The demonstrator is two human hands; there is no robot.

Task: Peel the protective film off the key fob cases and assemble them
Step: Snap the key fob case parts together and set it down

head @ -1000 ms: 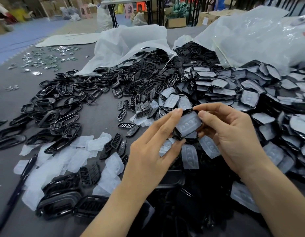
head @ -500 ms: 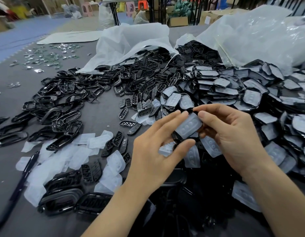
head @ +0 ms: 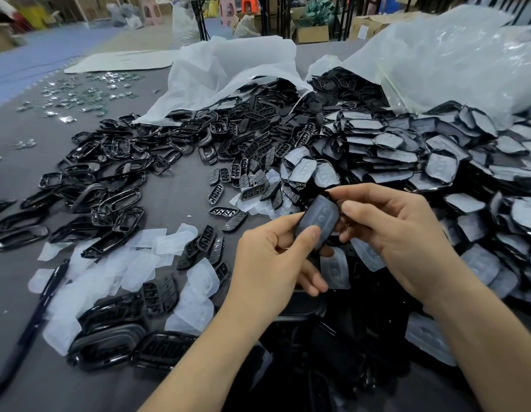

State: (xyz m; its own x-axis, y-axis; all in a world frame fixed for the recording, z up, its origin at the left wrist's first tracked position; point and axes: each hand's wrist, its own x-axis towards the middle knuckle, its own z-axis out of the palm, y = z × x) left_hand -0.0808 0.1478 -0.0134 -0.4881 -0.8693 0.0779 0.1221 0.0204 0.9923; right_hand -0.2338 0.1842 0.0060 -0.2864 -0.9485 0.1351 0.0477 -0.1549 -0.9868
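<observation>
- Grey table (head: 175,203) carries everything.
- Plastic: white bag (head: 228,66) at 12 o'clock and clear bag (head: 451,60) at 1 o'clock, both spilling black parts.
- Film-covered case halves (head: 407,156) are heaped at 2–3 o'clock.
- Bare black frames (head: 103,185) are scattered at 9–10 o'clock.
- Peeled films (head: 109,269) are strewn at 8 o'clock.
- Left hand (head: 270,269) and right hand (head: 401,239) are close together near centre, both clamped on one key fob case (head: 317,221). Left thumb and fingers pinch its lower end; right fingers pinch its upper edge.
- Pen (head: 29,328) lies at 8 o'clock, near the frame edge.
- Key fob case is held off the table, tilted, filmed face up.
</observation>
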